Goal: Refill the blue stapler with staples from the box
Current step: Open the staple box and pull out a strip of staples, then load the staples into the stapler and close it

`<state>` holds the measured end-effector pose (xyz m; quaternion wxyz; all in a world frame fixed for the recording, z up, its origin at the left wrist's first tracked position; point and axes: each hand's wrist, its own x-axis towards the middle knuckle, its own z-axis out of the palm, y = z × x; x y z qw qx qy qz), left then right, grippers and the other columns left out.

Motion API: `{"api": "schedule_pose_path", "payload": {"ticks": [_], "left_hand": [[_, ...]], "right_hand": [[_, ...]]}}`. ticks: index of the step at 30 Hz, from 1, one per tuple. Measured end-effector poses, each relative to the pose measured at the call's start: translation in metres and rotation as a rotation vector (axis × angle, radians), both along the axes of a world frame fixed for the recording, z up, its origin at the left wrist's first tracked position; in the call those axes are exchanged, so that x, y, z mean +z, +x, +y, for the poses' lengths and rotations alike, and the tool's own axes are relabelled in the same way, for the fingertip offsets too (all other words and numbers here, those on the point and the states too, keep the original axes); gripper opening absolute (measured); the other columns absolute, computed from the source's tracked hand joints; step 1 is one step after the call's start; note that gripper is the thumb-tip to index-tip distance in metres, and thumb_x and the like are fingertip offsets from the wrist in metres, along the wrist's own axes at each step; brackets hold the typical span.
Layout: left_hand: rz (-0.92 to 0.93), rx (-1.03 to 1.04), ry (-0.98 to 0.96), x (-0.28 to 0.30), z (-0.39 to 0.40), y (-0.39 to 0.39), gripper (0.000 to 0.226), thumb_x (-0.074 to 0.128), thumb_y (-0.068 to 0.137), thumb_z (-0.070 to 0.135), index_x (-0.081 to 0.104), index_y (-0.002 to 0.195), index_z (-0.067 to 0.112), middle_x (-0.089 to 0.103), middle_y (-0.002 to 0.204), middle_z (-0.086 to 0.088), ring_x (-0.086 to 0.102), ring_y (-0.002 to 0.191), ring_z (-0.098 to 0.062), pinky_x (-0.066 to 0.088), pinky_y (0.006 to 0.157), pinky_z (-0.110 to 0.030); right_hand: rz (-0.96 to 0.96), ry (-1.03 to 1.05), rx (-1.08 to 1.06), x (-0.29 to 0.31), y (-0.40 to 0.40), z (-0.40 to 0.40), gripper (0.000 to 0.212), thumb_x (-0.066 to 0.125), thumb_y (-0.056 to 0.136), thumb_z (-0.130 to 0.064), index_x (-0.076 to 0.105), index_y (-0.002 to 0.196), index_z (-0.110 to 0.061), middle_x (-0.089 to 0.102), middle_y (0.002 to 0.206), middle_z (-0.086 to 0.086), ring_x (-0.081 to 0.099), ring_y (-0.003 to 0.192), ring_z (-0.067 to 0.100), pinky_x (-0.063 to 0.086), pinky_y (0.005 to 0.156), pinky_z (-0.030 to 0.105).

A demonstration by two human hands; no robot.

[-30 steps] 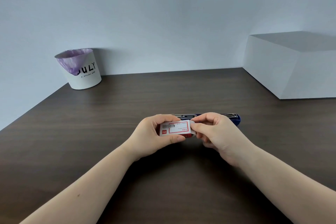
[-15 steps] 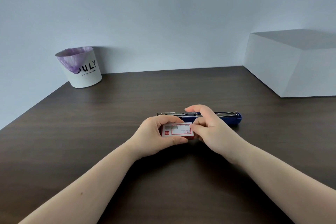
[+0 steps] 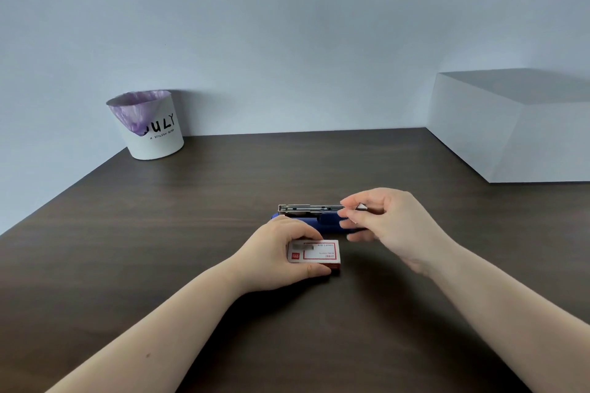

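Blue stapler [image 3: 322, 219] lies open mid-desk, metal staple channel [image 3: 311, 208] exposed. I see the right hand [image 3: 391, 226] pinching a small staple strip [image 3: 361, 207] (blurry) just beside the channel's right end. Left hand [image 3: 282, 252] clamps the staple box [image 3: 314, 255] on the dark desk [image 3: 159, 233]. Loading step, I'd say; next needs aligning the strip over the channel.

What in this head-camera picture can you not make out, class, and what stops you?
- Staples in the right hand: small, blurred; count unclear.
- Stapler: right end behind that hand; channel too small to tell if loaded.
- Box: left end under the left hand; print too small.
- Bin: inside hidden by liner.
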<state>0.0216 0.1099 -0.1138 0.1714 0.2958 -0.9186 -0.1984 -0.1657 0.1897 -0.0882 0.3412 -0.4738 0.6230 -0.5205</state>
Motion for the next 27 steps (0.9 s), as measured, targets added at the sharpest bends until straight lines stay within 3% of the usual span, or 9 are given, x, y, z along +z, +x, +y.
{"api": "schedule_pose_path", "payload": {"ticks": [4,6,8,11,14,19,24,27], "left_hand": [[0.059,0.033,0.010,0.004,0.001,0.007,0.064,0.059,0.058,0.068,0.061,0.112,0.033,0.062,0.107,0.022,0.050,0.105,0.005,0.035,0.092,-0.008],[0.207,0.097,0.040,0.008,0.001,0.013,0.046,0.064,0.064,0.060,0.066,0.102,0.033,0.064,0.092,0.024,0.054,0.097,0.003,0.037,0.082,-0.003],[0.325,0.168,0.083,0.013,-0.003,0.019,0.016,0.066,0.073,0.048,0.066,0.088,0.040,0.064,0.083,0.022,0.056,0.086,0.003,0.040,0.074,-0.009],[0.400,0.237,0.121,0.018,-0.012,0.024,0.004,0.063,0.081,0.038,0.064,0.079,0.041,0.067,0.079,0.014,0.054,0.068,0.006,0.042,0.068,-0.021],[0.429,0.301,0.161,0.016,-0.023,0.028,0.010,0.061,0.082,0.037,0.069,0.083,0.030,0.072,0.085,0.006,0.053,0.061,0.004,0.042,0.064,-0.018],[0.432,0.340,0.174,0.010,-0.035,0.030,0.013,0.060,0.083,0.037,0.070,0.084,0.030,0.073,0.086,0.002,0.049,0.055,0.000,0.043,0.062,-0.022],[0.403,0.383,0.163,0.010,-0.045,0.029,0.016,0.059,0.084,0.037,0.070,0.086,0.025,0.072,0.087,0.002,0.051,0.056,0.000,0.043,0.063,-0.015],[0.431,0.400,0.196,0.015,-0.050,0.025,0.019,0.058,0.084,0.039,0.070,0.085,0.024,0.072,0.087,0.001,0.059,0.070,-0.015,0.047,0.070,-0.026]], "right_hand": [[0.161,0.014,-0.003,0.010,0.000,-0.002,0.021,0.064,0.087,-0.013,0.065,0.108,-0.015,0.075,0.081,0.008,0.071,0.060,0.017,0.057,0.055,0.024],[0.275,-0.013,-0.041,0.016,-0.001,-0.006,0.022,0.067,0.084,-0.025,0.060,0.105,-0.023,0.074,0.069,0.005,0.060,0.046,0.011,0.048,0.051,0.015],[0.341,-0.043,-0.087,0.021,-0.002,-0.013,0.023,0.071,0.080,-0.032,0.059,0.097,-0.023,0.072,0.064,0.002,0.053,0.038,0.005,0.042,0.044,0.011],[0.376,-0.043,-0.107,0.025,-0.003,-0.026,0.019,0.070,0.081,-0.034,0.068,0.092,-0.018,0.069,0.063,-0.001,0.057,0.045,0.005,0.042,0.049,0.016],[0.428,-0.010,-0.067,0.024,-0.001,-0.034,0.013,0.062,0.088,-0.025,0.071,0.094,-0.019,0.067,0.073,-0.005,0.060,0.054,0.012,0.045,0.052,0.019],[0.319,0.034,-0.014,0.021,0.003,-0.039,0.015,0.066,0.085,-0.018,0.068,0.101,-0.019,0.067,0.075,0.001,0.061,0.055,0.016,0.058,0.058,0.031],[0.167,0.072,-0.037,0.025,0.000,-0.040,0.009,0.074,0.078,-0.010,0.072,0.087,-0.012,0.071,0.078,0.006,0.067,0.057,0.015,0.061,0.064,0.032],[0.059,0.074,-0.046,0.028,-0.004,-0.042,0.014,0.073,0.076,-0.001,0.073,0.086,-0.010,0.073,0.084,0.010,0.074,0.069,0.018,0.059,0.077,0.031]]}}
